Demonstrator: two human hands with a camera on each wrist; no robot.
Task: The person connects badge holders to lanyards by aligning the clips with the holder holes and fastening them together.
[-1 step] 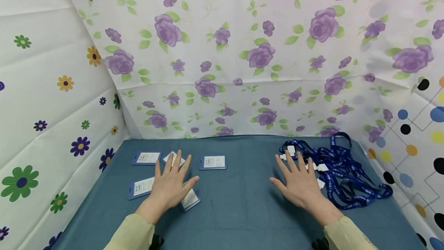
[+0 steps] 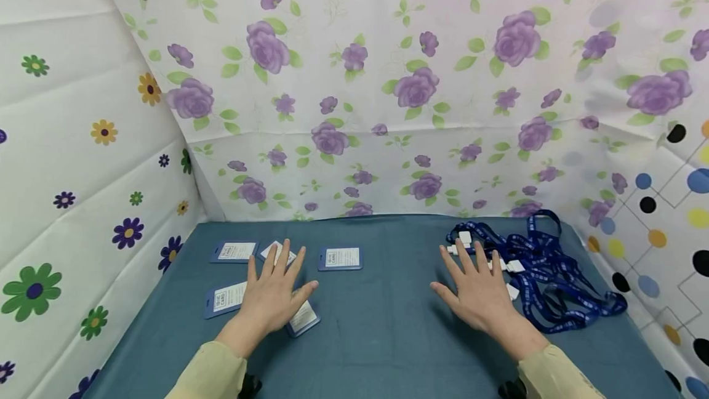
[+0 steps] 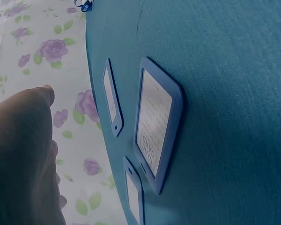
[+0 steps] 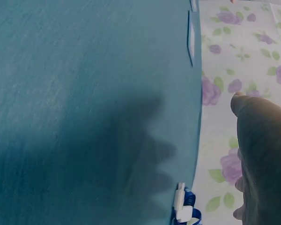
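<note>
Blue-framed badge holders (image 2: 340, 258) w/ white cards, flat by left hand (image 2: 275, 296)

A teal cloth (image 2: 376, 331) covers the table, with floral sheets (image 2: 388, 79) walling it.

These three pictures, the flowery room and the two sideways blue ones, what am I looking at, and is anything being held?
No machine here: a person works with two bare hands, wearing three cameras. The wide picture comes from the head camera, looking down at a table with a blue cloth, walled in by flowered sheets. The two sideways pictures come from cameras on each wrist, looking along the cloth.

The left hand rests flat, fingers spread, over blue badge holders with white cards inside; five show, two partly under the hand. The left wrist view shows three of them close up. The right hand is also flat and spread, beside a tangled pile of blue lanyards with white clips. Neither hand holds anything.
</note>
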